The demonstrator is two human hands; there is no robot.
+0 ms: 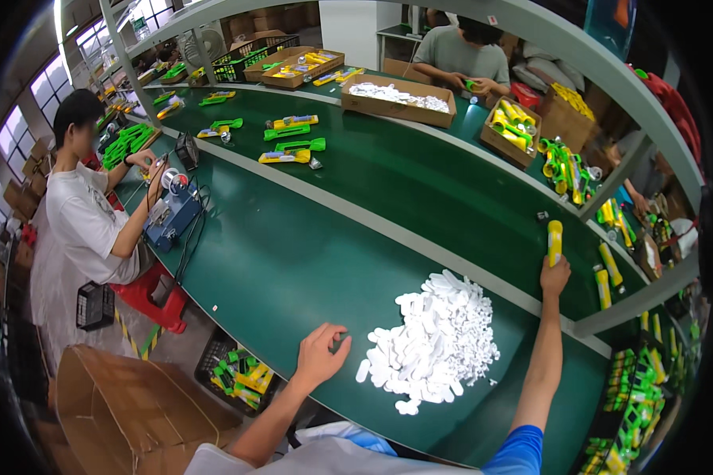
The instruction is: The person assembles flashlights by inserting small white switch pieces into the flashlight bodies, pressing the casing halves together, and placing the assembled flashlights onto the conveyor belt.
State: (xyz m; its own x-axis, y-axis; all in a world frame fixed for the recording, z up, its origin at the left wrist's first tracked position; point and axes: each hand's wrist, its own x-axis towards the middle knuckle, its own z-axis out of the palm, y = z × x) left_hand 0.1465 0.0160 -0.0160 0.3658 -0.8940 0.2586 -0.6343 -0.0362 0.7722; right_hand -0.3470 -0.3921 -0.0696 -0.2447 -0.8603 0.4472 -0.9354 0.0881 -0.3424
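Observation:
My right hand [555, 277] reaches far out over the green belt, its fingers wrapped round the lower end of a yellow tube [555, 237] with a pale label. The tube points away from me, wider at its far end. Close by on the belt lies a small clear-and-dark part [542, 215]. My left hand [322, 354] rests over the near table, fingers loosely bent with a gap at the thumb, and nothing shows in it. Right of that hand is a big heap of small white plastic pieces [432, 344], larger ovals on its left and finer bits on its right.
A grey rail [356, 212] divides table and belt. Green and yellow parts [293, 133] lie on the belt. At left, a co-worker [87, 190] sits by a blue device [174, 214]. Another person [467, 59] works opposite. A cardboard box [135, 404] stands near left; a grey post [634, 297] rises right.

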